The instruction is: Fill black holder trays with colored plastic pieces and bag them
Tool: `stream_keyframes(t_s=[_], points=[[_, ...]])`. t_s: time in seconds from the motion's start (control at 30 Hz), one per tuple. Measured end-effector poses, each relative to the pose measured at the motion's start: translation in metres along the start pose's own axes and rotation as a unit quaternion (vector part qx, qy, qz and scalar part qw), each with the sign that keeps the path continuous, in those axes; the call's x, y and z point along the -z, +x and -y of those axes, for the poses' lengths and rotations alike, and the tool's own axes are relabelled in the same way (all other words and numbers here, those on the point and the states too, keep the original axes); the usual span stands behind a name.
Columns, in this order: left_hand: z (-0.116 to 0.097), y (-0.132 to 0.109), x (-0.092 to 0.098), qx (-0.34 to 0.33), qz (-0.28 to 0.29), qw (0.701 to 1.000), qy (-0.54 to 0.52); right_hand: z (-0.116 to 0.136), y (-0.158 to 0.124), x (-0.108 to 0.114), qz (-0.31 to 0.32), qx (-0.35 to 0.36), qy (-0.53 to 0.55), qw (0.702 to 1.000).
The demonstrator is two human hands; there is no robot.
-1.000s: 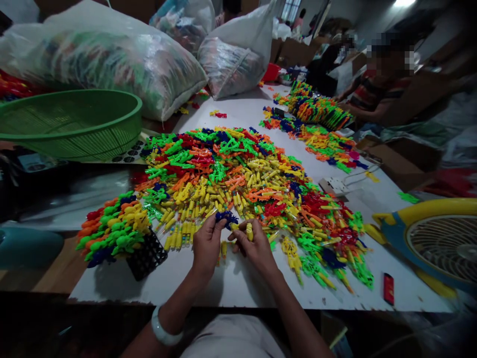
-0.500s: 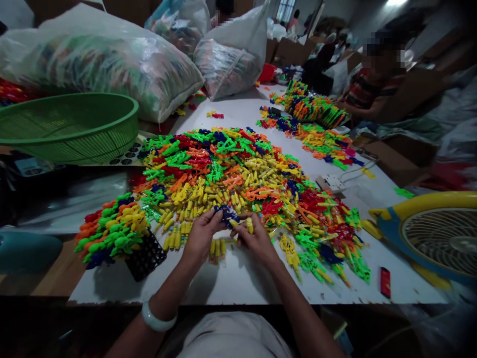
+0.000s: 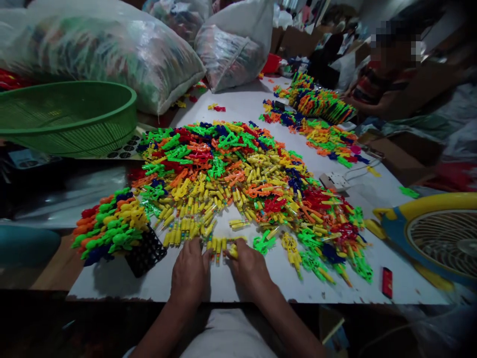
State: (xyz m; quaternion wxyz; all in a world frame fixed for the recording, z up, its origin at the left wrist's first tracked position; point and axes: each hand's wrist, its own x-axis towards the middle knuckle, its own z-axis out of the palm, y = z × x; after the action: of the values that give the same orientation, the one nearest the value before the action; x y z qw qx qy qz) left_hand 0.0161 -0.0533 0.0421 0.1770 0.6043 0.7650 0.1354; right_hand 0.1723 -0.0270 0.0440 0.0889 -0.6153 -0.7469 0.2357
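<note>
My left hand [image 3: 189,271] rests on the table at the left end of a short row of small yellow tubes [image 3: 216,245]. Its fingers are bent down and pressed together; whatever is under the fingertips is hidden. Across the row, my right hand [image 3: 250,271] is closed, with a yellow tube [image 3: 233,250] between thumb and fingers. Just beyond the right hand lies a green plastic figure [image 3: 264,242]. Ahead of both hands spreads a heap of yellow tubes [image 3: 194,199] and coloured plastic figures [image 3: 218,166], many in clear wrapping.
Left stands a black perforated basket [image 3: 145,251] with figures stacked on it, behind it a green colander [image 3: 112,119]. A fan [image 3: 439,233], a red lighter [image 3: 387,282] and a power strip [image 3: 333,182] are right. Stuffed sacks [image 3: 149,59] stand behind; a person [image 3: 387,84] sits far right.
The dark blue figure that was between my hands is no longer in them. Both hands have come down and nearer to me, to either side of the yellow tube row.
</note>
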Motion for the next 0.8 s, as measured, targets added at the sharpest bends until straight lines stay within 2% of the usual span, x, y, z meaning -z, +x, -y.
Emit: stream_keyframes(t_s=[0.1,0.23,0.3,0.37,0.43,0.47,0.57,0.63,0.7,0.8], points=[[-0.002,0.005,0.004,0.015,0.053,0.998,-0.038,0.024,0.012,-0.02,0.019,-0.016,-0.021,0.999],[0.001,0.012,0.002,0.026,0.057,0.986,-0.154,0.031,0.035,-0.013,0.047,0.015,0.005,0.999],[0.004,0.017,-0.003,0.034,0.065,0.964,-0.255,0.027,0.043,-0.007,0.045,0.03,0.039,0.998],[0.004,0.022,-0.007,0.06,0.084,0.919,-0.38,0.02,0.049,-0.002,0.034,0.04,0.108,0.993],[0.002,0.026,-0.008,0.081,0.092,0.869,-0.479,0.012,0.054,0.0,0.047,0.036,0.213,0.975],[0.0,0.029,-0.007,0.087,0.089,0.853,-0.507,0.008,0.056,0.001,0.064,0.031,0.271,0.96],[-0.006,0.033,-0.002,0.079,0.077,0.845,-0.524,0.0,0.06,0.0,0.117,0.029,0.406,0.906],[-0.009,0.036,0.001,0.062,0.079,0.846,-0.523,-0.004,0.06,0.001,0.123,0.043,0.43,0.893],[-0.009,0.039,0.003,0.054,0.084,0.853,-0.512,-0.006,0.059,0.003,0.077,0.053,0.395,0.914],[-0.006,0.046,0.005,0.062,0.079,0.889,-0.447,-0.008,0.058,0.012,-0.075,0.108,0.268,0.955]])
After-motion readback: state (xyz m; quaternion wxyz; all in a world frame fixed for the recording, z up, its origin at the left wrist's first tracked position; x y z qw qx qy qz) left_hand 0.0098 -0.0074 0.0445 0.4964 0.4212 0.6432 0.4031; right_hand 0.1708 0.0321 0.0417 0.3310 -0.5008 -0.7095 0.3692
